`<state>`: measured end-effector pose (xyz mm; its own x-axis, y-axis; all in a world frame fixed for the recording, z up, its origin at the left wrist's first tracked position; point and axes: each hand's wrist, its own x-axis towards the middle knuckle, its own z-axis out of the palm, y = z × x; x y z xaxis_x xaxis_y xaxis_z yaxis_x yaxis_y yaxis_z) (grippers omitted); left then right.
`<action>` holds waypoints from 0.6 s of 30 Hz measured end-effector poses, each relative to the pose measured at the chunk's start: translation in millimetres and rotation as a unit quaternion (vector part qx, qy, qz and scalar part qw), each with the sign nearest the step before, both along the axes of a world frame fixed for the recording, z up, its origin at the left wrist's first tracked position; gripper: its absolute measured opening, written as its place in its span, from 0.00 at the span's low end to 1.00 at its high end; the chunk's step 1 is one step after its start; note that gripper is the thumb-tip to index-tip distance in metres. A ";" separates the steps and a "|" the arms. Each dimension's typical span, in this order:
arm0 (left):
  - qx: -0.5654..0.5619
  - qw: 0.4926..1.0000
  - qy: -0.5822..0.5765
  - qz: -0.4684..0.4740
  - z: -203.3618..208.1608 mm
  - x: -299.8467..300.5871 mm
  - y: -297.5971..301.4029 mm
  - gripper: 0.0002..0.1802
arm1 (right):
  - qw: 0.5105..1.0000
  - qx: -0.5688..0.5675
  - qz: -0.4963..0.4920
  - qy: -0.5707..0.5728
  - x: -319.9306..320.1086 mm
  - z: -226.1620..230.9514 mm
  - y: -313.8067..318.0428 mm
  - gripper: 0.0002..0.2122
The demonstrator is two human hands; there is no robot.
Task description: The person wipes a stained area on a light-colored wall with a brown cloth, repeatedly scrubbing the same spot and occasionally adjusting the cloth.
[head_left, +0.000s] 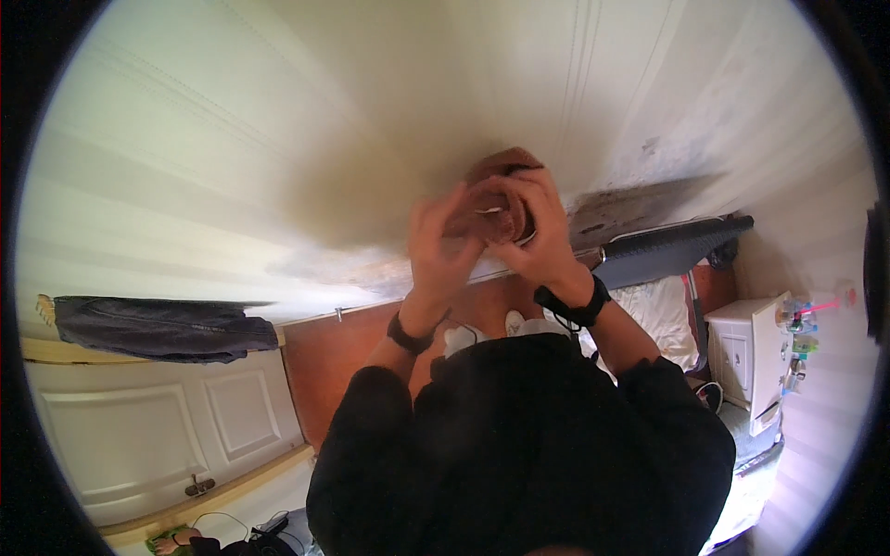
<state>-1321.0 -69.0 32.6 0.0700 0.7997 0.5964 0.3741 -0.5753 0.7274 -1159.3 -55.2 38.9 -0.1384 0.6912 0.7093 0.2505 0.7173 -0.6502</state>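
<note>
A bunched reddish-brown towel [501, 167] is held up between my two hands, close in front of the pale wall. My left hand [440, 236] grips its left side with curled fingers, slightly blurred. On the other side, my right hand [542, 227] wraps its fingers over the folds, with the thumb underneath. A rolled fold with a small light patch shows between the hands. The towel's underside is mostly hidden, and whether it touches the wall I cannot tell.
Dark stains [640, 208] mark the wall at right, above a black folded panel [677, 248]. Dark trousers [158, 326] hang at left over a white door [130, 435]. A white cabinet [737, 357] stands at right. Another person's hand [176, 540] rests on something green at lower left.
</note>
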 end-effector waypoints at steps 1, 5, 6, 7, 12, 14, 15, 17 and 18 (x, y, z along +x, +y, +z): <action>0.036 0.999 0.037 0.017 4.9 2.9 2.4 0.30 | 0.999 0.028 -0.035 -0.005 2.7 1.1 2.1 0.25; 0.135 0.984 0.076 0.088 17.4 26.2 23.0 0.29 | 0.989 0.088 -0.113 0.022 11.5 13.1 19.7 0.24; 0.137 0.983 0.075 0.094 18.4 31.8 29.0 0.29 | 0.990 0.073 -0.117 0.043 12.9 13.4 24.6 0.23; 0.123 0.987 0.057 0.082 19.9 37.1 34.6 0.28 | 0.990 0.076 -0.111 0.042 14.1 13.5 29.5 0.23; 0.123 0.986 0.071 0.082 16.5 26.6 42.4 0.24 | 0.976 0.086 -0.197 0.028 -1.2 -8.8 41.2 0.20; 0.130 0.983 0.094 0.087 9.8 16.7 38.6 0.23 | 0.976 0.085 -0.196 0.035 -12.1 -21.6 40.0 0.20; 0.129 0.983 0.096 0.093 4.5 10.3 37.7 0.23 | 0.979 0.071 -0.186 0.052 -18.6 -29.5 39.2 0.20; 0.082 0.984 0.126 0.098 -4.6 -2.6 34.6 0.25 | 0.982 0.056 -0.168 0.070 -29.7 -36.1 37.9 0.20; 0.082 0.983 0.128 0.105 -7.8 -8.9 32.6 0.25 | 0.981 0.076 -0.171 0.042 -35.2 -37.0 37.3 0.21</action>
